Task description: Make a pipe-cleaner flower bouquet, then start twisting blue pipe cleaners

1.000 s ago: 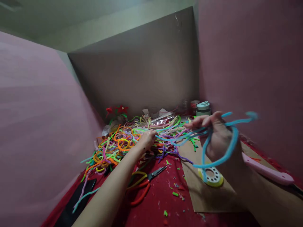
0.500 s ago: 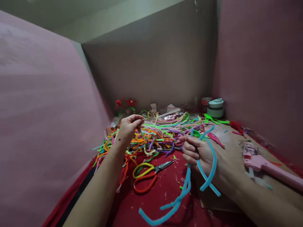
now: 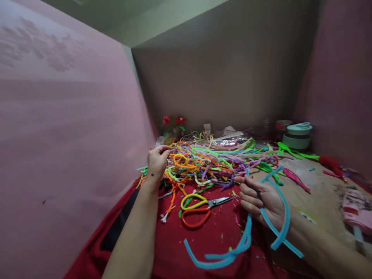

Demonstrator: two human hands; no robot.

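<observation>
In my right hand are several light blue pipe cleaners, gripped under curled fingers. Their curved ends hang below and loop over the wrist. At the left edge of a tangled heap of coloured pipe cleaners is my left hand, with thumb and fingers pinched together. Whatever is between those fingertips is too small to make out. Scissors with one yellow and one red handle lie between my hands on the red cloth, blades pointing right.
A pink glue gun rests at the far right on a brown board. At the back stand a mint-green round container and red pipe-cleaner flowers. A dark flat object lies beside my left forearm.
The view has swung left, so the table's things sit further right. My left hand has moved left across the heap, still pinched. The blue pipe cleaners stay in my right hand.
</observation>
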